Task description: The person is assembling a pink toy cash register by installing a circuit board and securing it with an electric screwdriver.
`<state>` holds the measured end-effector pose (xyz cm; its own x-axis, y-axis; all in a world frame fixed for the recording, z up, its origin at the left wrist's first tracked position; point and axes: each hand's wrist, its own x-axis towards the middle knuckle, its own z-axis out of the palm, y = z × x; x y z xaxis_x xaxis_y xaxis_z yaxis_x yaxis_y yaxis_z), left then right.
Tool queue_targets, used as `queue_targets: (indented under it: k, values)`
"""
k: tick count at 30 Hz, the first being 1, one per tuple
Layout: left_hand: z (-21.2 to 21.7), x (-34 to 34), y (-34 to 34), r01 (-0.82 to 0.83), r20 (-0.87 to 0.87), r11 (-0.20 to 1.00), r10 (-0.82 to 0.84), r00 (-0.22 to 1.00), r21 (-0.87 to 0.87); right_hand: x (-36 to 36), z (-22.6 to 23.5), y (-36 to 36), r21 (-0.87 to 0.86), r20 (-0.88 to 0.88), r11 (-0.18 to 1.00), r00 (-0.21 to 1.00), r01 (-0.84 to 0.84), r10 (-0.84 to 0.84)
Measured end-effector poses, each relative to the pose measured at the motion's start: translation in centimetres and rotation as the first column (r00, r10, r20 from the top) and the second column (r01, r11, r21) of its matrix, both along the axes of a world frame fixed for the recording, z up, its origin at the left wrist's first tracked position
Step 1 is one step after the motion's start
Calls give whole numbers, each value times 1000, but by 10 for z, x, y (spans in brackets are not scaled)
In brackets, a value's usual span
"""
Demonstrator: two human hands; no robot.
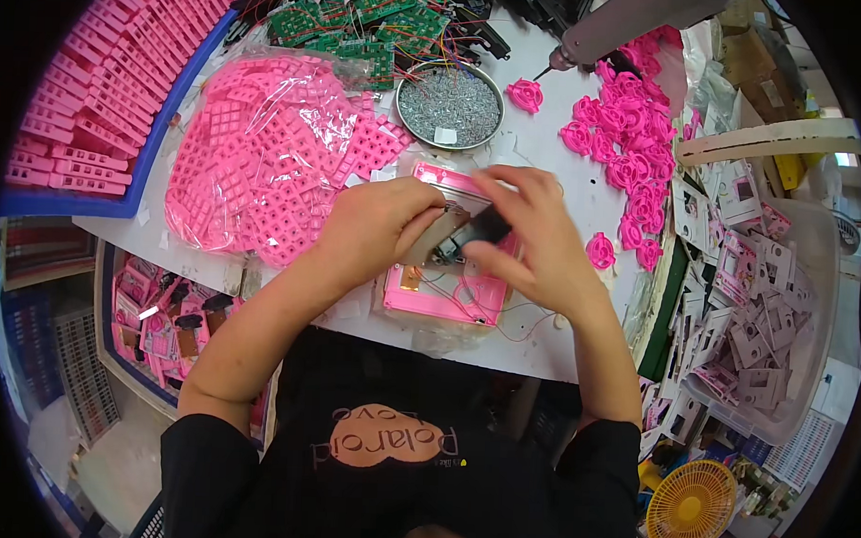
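At the frame centre, a dark part (488, 225) pinched by the left hand (373, 220) is seemingly being fitted into the pink casing (434, 309); the right hand's (538, 237) grip is being hidden; alignment is probably being needed next.

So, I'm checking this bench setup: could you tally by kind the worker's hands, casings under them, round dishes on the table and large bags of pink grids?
Hands, left hand and right hand: 2
Pink casing: 1
Round dish: 1
Large bag of pink grids: 1
Total: 5
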<state>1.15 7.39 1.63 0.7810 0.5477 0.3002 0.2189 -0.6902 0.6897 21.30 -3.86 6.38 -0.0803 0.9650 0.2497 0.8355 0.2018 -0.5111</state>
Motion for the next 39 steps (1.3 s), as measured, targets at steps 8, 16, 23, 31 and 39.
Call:
queue_targets:
  k: [8,16,23,31,39]
  values:
    - [-9,1,-1,-108,28,994,108,994,17,11,0,-12,-70,24,997,999,-45,47]
    - [-2,-2,8,-121,-25,975,118,993,-188,36,-6,3,-264,-244,958,968,-116,50]
    - [-1,-4,16,-9,-43,990,3,999,-141,21,-8,5,-225,-83,962,981,154,-176]
    - [5,4,32,253,-92,959,-243,966,125,4,-28,-17,-43,-77,998,996,-53,50]
    - [25,21,46,531,-358,781,-418,835,329,2,-31,-11,-62,-68,991,991,-116,111]
